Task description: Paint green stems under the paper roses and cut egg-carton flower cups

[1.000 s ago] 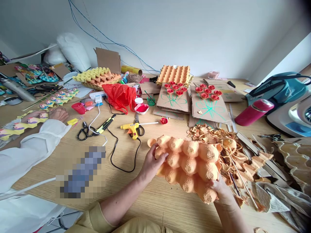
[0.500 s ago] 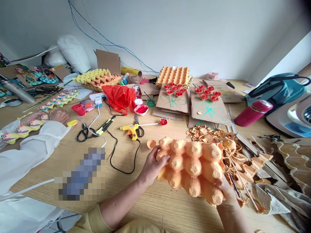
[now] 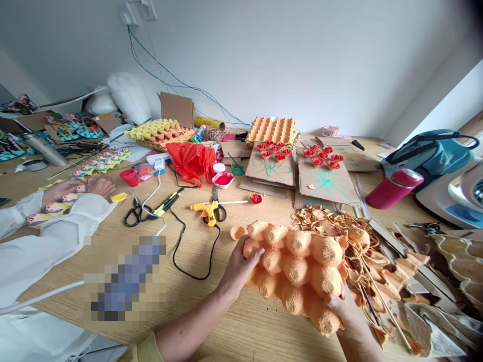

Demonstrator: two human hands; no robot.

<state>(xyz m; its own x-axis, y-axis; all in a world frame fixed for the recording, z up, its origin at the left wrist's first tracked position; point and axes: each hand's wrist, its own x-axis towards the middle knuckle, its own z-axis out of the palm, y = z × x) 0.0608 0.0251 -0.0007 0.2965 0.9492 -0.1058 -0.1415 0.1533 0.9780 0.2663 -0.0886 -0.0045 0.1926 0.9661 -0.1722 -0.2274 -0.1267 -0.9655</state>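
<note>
Work state, as I view it from my remote post: red flowers (image 3: pixel 317 161) stand on two cardboard sheets (image 3: pixel 269 173) marked with green lines, so I judge those groups well advanced. One loose flower (image 3: pixel 256 199) lies beside the glue gun (image 3: pixel 209 207), unmounted. The orange egg-tray piece (image 3: pixel 296 271), above the near part of the table (image 3: pixel 226 337), has its rows of cups joined; one separate cup (image 3: pixel 237 233) lies near its left end. Hand pose: my left hand (image 3: pixel 239 271) pinches the left edge, thumb over the cups; my right hand (image 3: pixel 347 311) grips the lower right corner, thumb on top. The other fingers are largely hidden, so I cannot tell their spread.
</note>
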